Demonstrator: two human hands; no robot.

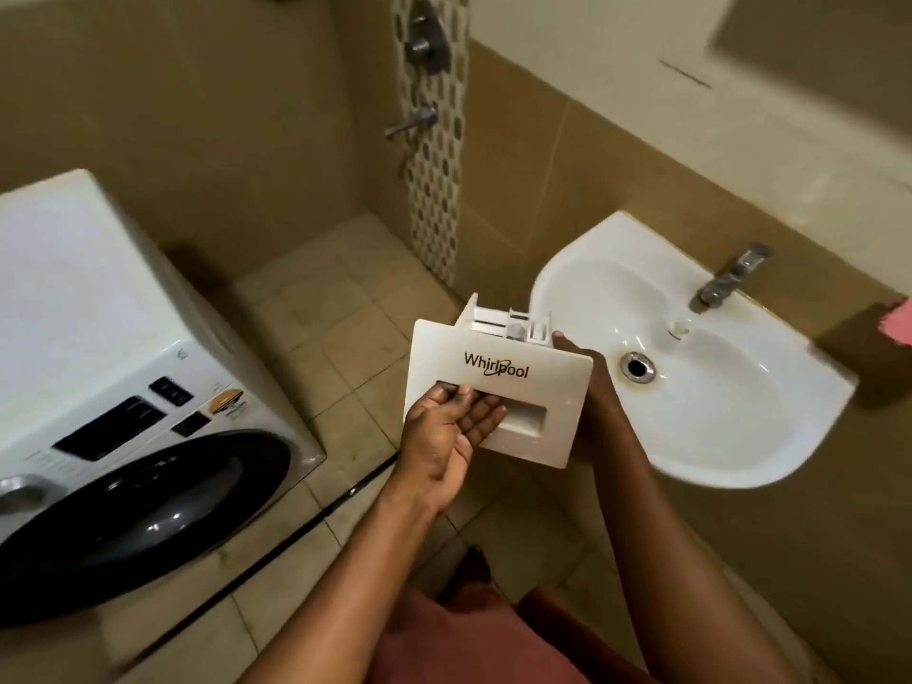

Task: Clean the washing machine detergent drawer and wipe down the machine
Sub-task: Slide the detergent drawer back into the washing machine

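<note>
**Drawer out, held beside the basin**

Both hands are holding the white detergent drawer in the air, just left of the sink. The left hand is curling its fingers into the front handle recess; the right hand is gripping the far side, mostly hidden. The drawer's compartments are too foreshortened to tell their contents. The sink bowl is lying bare around its stained drain. The washing machine is standing well apart at left.

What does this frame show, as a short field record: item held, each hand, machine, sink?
item held: Whirlpool detergent drawer, out of the machine, beside the basin rim
left hand: grip in the drawer's handle recess
right hand: supports the drawer from behind, mostly hidden
washing machine: front loader, door closed
washbasin: looks dry, tap not running
</note>
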